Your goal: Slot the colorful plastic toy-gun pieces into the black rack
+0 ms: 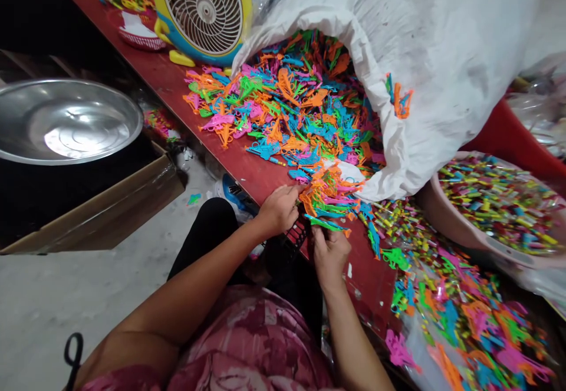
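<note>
A heap of small plastic toy pieces [283, 117] in orange, green, blue and pink spills from a large white woven sack [442, 43] onto the red tabletop [221, 161]. My left hand [279, 209] is at the table's near edge, its fingers curled beside a smaller cluster of these pieces [329, 193]. Whatever its fingertips hold is hidden. Just right of it, my right hand [331, 254] pinches at a green toy piece [326, 224] on the cluster's near side; its fingertips are partly covered.
Behind the heap stands a yellow and blue fan [206, 10], next to a pink basket [141, 38]. A metal basin [66, 122] sits on a cardboard box [101, 208] at left. At right are a pink tub [490, 240] of small coloured bits and more scattered toy pieces [477, 320].
</note>
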Action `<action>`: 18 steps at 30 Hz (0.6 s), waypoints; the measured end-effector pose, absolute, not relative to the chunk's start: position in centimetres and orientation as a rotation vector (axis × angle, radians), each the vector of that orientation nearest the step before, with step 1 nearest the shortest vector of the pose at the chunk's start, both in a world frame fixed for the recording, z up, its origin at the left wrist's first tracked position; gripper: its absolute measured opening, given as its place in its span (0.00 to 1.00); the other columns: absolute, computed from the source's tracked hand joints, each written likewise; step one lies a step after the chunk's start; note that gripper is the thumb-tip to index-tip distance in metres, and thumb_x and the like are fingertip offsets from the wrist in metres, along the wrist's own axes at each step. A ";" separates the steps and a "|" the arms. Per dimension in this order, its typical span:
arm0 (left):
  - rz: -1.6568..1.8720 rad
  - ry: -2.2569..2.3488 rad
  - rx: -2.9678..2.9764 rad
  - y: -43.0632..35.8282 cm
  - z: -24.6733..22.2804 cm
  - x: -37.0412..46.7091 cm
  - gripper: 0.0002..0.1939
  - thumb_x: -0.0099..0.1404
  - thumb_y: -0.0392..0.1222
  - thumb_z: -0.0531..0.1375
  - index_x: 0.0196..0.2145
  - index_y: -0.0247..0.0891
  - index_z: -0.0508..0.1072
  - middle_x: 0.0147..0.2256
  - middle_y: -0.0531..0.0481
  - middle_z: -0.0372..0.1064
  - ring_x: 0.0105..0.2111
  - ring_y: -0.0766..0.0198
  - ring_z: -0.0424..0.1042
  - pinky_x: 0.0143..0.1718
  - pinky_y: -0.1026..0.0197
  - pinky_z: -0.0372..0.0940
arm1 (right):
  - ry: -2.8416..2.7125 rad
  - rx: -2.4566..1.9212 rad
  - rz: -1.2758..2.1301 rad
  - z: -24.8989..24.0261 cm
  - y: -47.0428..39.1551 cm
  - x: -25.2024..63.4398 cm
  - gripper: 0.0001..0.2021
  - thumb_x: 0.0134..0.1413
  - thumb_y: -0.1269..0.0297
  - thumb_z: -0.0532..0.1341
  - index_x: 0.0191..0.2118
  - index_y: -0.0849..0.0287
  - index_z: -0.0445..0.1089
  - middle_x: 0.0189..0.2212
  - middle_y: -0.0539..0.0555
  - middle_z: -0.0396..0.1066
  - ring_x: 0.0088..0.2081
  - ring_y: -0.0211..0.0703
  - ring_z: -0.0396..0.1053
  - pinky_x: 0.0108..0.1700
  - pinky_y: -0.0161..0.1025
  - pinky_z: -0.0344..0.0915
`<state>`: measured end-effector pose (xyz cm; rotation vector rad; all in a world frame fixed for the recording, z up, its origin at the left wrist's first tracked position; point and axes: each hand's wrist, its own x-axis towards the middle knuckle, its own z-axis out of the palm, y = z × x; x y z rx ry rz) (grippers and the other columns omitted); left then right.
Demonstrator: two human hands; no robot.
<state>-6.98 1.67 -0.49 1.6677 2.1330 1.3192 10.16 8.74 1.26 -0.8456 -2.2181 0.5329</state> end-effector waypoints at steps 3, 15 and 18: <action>1.282 2.142 1.656 1.8 -0.4 -6.8 0.27 0.62 0.34 0.53 0.59 0.29 0.61 0.54 0.34 0.70 0.57 0.51 0.68 0.64 0.46 0.60 | -2.141 -0.906 0.577 0.9 8.8 10.5 0.12 0.60 0.56 0.61 0.34 0.59 0.75 0.25 0.52 0.74 0.28 0.42 0.71 0.33 0.39 0.66; 1.259 2.114 1.616 1.8 -0.1 -6.9 0.30 0.61 0.32 0.52 0.62 0.29 0.59 0.59 0.37 0.66 0.61 0.54 0.65 0.67 0.48 0.55 | -2.092 -0.996 0.600 0.7 8.9 11.4 0.12 0.58 0.56 0.62 0.32 0.60 0.73 0.22 0.50 0.72 0.24 0.42 0.70 0.32 0.39 0.66; 1.259 2.109 1.609 1.7 -0.1 -6.9 0.29 0.62 0.32 0.52 0.62 0.29 0.59 0.59 0.36 0.67 0.62 0.54 0.64 0.67 0.48 0.56 | -2.088 -1.007 0.602 0.4 9.1 11.5 0.13 0.58 0.55 0.63 0.30 0.59 0.72 0.22 0.51 0.72 0.24 0.42 0.70 0.32 0.39 0.66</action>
